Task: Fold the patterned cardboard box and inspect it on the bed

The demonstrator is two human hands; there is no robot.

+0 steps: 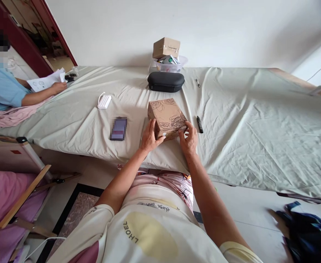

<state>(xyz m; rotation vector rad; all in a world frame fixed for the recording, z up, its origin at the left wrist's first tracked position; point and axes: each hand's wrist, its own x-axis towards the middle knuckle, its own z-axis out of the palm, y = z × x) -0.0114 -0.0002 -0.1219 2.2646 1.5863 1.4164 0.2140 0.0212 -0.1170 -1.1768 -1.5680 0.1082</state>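
A brown cardboard box (166, 115) printed with dark swirls rests near the front edge of a table draped in a pale green sheet (245, 120). My left hand (150, 137) grips its near left corner, fingers curled against the side. My right hand (189, 138) holds the near right corner, thumb and fingers pressed on the box. A black marker (199, 124) lies just right of the box.
A phone (118, 128) and a white case (104, 100) lie to the left. Behind are a black zip case (165, 81), a small pen (198, 83), and a clear tub (170, 65) topped by a taped carton (166, 47). Another person (9, 91) sits far left with papers (45, 81).
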